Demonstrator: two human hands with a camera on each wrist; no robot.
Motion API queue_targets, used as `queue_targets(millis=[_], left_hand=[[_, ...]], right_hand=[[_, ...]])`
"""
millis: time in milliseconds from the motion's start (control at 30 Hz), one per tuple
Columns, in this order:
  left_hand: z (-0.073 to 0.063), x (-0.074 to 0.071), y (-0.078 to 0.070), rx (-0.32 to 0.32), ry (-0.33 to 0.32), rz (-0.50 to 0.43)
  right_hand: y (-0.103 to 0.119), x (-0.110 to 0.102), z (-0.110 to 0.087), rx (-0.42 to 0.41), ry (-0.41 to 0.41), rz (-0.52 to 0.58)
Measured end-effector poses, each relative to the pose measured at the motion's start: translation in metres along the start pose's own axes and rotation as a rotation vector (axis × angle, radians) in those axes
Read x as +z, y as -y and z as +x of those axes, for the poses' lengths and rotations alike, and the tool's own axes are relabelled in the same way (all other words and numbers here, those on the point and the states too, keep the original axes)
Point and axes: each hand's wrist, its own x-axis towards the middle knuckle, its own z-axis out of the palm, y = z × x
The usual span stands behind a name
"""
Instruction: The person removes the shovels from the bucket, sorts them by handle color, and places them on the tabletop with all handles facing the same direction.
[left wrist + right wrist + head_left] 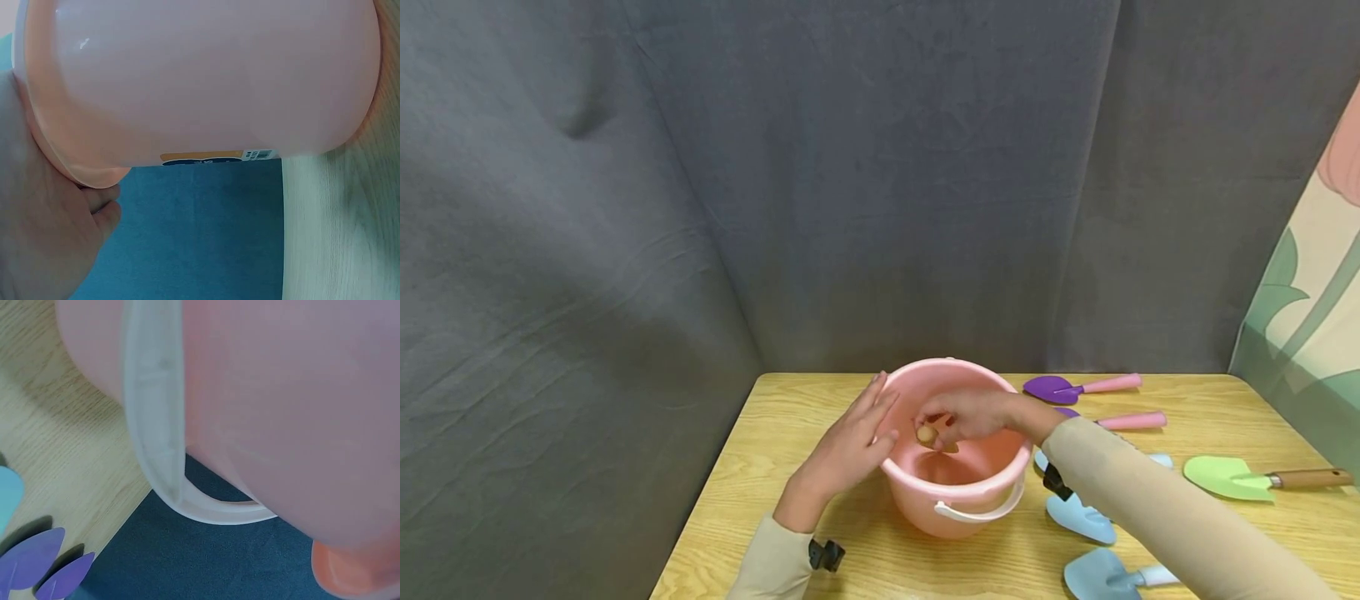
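A pink bucket stands upright on the wooden table, its white handle hanging down at the front right. My left hand rests over the bucket's left rim, fingers fairly straight and thumb just inside. In the left wrist view the left hand lies along the rim, above a printed label. Reaching inside the bucket, my right hand pinches a round-ended tan wooden handle; the rest of that item is hidden. The right wrist view shows the bucket's outer wall but no fingers.
Right of the bucket lie two purple trowels with pink handles, several blue trowels, and a lime green trowel with a wooden handle. My right forearm crosses above some of them. Grey cloth hangs behind the table.
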Motion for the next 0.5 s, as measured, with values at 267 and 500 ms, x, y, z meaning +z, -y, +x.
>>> queue_targets(millis=[267, 500], left_hand=[[0.0003, -0.0002, -0.0007, -0.013, 0.008, -0.012], [-0.0004, -0.0004, -0.0011, -0.023, 0.011, -0.013]], right_hand=[[-0.0007, -0.0001, 0.0010, -0.030, -0.113, 0.032], [-0.0007, -0.0021, 0.0021, -0.061, -0.205, 0.008]])
